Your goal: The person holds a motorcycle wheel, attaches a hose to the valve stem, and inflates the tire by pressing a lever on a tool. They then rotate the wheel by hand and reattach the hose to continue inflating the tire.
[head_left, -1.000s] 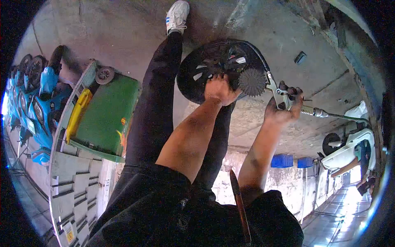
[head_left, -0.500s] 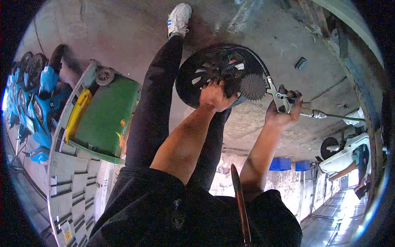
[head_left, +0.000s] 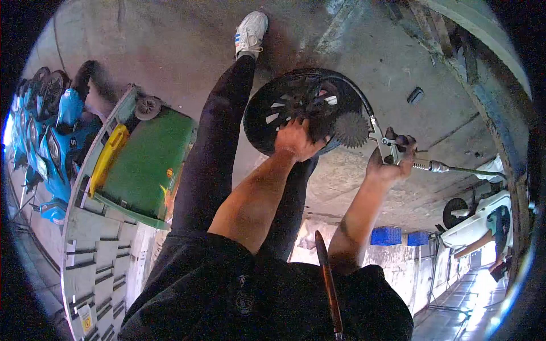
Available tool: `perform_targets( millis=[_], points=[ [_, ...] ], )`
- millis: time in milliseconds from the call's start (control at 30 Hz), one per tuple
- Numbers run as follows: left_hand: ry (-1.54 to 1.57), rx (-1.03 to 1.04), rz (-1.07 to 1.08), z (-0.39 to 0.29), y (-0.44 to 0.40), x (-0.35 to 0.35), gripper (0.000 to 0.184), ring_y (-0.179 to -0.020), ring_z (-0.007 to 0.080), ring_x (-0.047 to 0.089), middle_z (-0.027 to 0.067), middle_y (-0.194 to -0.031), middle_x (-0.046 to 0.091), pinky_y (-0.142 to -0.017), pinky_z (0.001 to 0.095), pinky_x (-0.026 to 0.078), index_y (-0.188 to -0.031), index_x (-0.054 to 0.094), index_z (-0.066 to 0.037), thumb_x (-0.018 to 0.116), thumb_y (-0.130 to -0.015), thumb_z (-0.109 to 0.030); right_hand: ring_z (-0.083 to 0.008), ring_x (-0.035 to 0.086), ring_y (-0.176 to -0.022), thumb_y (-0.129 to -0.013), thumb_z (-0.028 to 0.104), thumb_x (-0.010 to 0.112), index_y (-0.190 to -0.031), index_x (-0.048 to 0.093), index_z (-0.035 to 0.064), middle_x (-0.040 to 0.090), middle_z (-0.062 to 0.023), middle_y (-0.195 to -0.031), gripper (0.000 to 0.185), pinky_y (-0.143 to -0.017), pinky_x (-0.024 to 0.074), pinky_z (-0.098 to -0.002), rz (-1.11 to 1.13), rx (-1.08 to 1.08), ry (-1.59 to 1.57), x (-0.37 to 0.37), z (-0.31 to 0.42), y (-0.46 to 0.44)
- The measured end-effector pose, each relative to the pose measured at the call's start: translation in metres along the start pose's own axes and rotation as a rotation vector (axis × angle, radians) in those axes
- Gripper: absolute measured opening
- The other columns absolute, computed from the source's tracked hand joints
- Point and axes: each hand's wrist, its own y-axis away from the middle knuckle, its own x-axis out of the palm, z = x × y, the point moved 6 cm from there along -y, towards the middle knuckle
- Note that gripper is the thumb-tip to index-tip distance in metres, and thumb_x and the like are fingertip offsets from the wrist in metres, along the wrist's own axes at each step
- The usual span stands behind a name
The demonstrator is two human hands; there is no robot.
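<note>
A black spoked wheel with a tyre stands tilted between my legs. My left hand is on its near side, its fingers curled over the dark spokes and hub area. What the fingertips press on is hidden. My right hand is wrapped round a silver tyre inflator gun, to the right of the wheel. The gun carries a round gauge with a toothed black cover. From the gun a black hose arches over the wheel's far side, and its end is lost among the spokes.
A supply hose runs right from the gun. At left stand a green bin and blue scooters. A small dark object lies on the floor. Blue crates and a white scooter are at lower right.
The whole view has shifted slightly, so wheel, gun and both hands appear a little lower. Both hands keep their grips.
</note>
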Motion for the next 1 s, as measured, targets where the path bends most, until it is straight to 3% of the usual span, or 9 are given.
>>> perform_targets(
  millis=[133, 200, 333, 433, 667, 733, 800, 933, 1000],
  points=[
    [-0.052, 0.031, -0.107, 0.001, 0.004, 0.016, 0.086, -0.118, 0.0359, 0.047, 0.0228, -0.123, 0.05, -0.096, 0.0473, 0.04, -0.121, 0.047, 0.004, 0.052, -0.073, -0.066, -0.0213, 0.057, -0.078, -0.087, 0.023, 0.056, -0.093, 0.057, 0.0052, 0.056, -0.0052, -0.079, 0.019, -0.088, 0.0441, -0.0477, 0.011, 0.022, -0.017, -0.008, -0.005, -0.004],
    [-0.098, 0.073, -0.112, -0.005, 0.008, 0.025, 0.083, -0.112, 0.0392, 0.051, 0.0262, -0.123, 0.051, -0.093, 0.0498, 0.042, -0.125, 0.045, 0.002, 0.059, -0.071, -0.06, -0.0213, 0.057, -0.078, -0.087, 0.025, 0.057, -0.094, 0.058, 0.0059, 0.058, -0.0046, -0.079, 0.02, -0.088, 0.0439, -0.0471, -0.075, -0.001, 0.056, -0.01, -0.003, -0.002],
    [-0.109, 0.059, 0.062, -0.018, 0.001, 0.041, 0.081, -0.114, 0.0362, 0.05, 0.0247, -0.124, 0.048, -0.097, 0.0449, 0.039, -0.122, 0.047, 0.006, 0.05, -0.077, -0.061, -0.022, 0.057, -0.084, -0.089, 0.034, 0.055, -0.104, 0.053, 0.0006, 0.057, -0.009, -0.09, 0.036, -0.089, 0.0481, -0.0433, -0.028, -0.022, 0.141, -0.025, -0.003, -0.008],
    [-0.119, 0.012, 0.259, -0.035, -0.021, 0.068, 0.08, -0.116, 0.0359, 0.049, 0.0242, -0.127, 0.047, -0.097, 0.0445, 0.039, -0.127, 0.044, 0.007, 0.048, -0.078, -0.057, -0.0212, 0.057, -0.08, -0.086, 0.027, 0.058, -0.096, 0.057, 0.0065, 0.058, -0.0038, -0.079, 0.023, -0.088, 0.0446, -0.0465, 0.021, -0.101, 0.114, -0.017, 0.0, -0.005],
    [-0.057, -0.181, 0.324, -0.027, -0.026, 0.062, 0.088, -0.107, 0.034, 0.056, 0.025, -0.121, 0.052, -0.09, 0.0382, 0.047, -0.132, 0.036, 0.008, 0.049, -0.08, -0.061, -0.0242, 0.057, -0.078, -0.088, 0.027, 0.057, -0.096, 0.056, 0.0048, 0.056, -0.0051, -0.08, 0.024, -0.089, 0.0454, -0.0461, -0.048, 0.029, 0.057, -0.021, 0.0, -0.007],
    [-0.104, -0.155, 0.275, -0.025, -0.018, 0.061, 0.088, -0.105, 0.0339, 0.058, 0.0246, -0.119, 0.054, -0.089, 0.0389, 0.048, -0.131, 0.037, 0.009, 0.049, -0.079, -0.062, -0.0247, 0.057, -0.077, -0.087, 0.027, 0.057, -0.096, 0.056, 0.0045, 0.056, -0.0055, -0.081, 0.024, -0.088, 0.0458, -0.0461, -0.057, 0.0, 0.045, -0.029, -0.001, -0.009],
    [-0.144, -0.143, 0.225, -0.022, -0.012, 0.058, 0.088, -0.102, 0.0338, 0.06, 0.0243, -0.118, 0.055, -0.087, 0.0396, 0.049, -0.13, 0.038, 0.009, 0.049, -0.079, -0.063, -0.0227, 0.058, -0.085, -0.086, 0.036, 0.058, -0.102, 0.054, 0.0043, 0.057, -0.006, -0.086, 0.036, -0.088, 0.0472, -0.0451, 0.006, 0.042, 0.078, -0.04, -0.006, -0.015],
    [-0.068, -0.076, 0.275, -0.03, -0.015, 0.053, 0.083, -0.102, 0.0345, 0.06, 0.0253, -0.114, 0.058, -0.089, 0.0429, 0.048, -0.131, 0.038, 0.004, 0.047, -0.08, -0.062, -0.0236, 0.058, -0.085, -0.086, 0.035, 0.057, -0.103, 0.054, 0.004, 0.057, -0.0067, -0.086, 0.035, -0.087, 0.0477, -0.0443, -0.021, 0.037, 0.028, -0.044, -0.008, -0.015],
    [-0.05, -0.066, 0.341, -0.031, -0.022, 0.062, 0.081, -0.102, 0.0351, 0.06, 0.0252, -0.113, 0.059, -0.089, 0.0434, 0.047, -0.132, 0.039, 0.0, 0.046, -0.081, -0.062, -0.0224, 0.057, -0.081, -0.086, 0.028, 0.057, -0.098, 0.056, 0.0047, 0.056, -0.0049, -0.082, 0.026, -0.09, 0.0444, -0.0468, -0.061, 0.062, 0.017, -0.033, -0.004, -0.008]
  ],
)
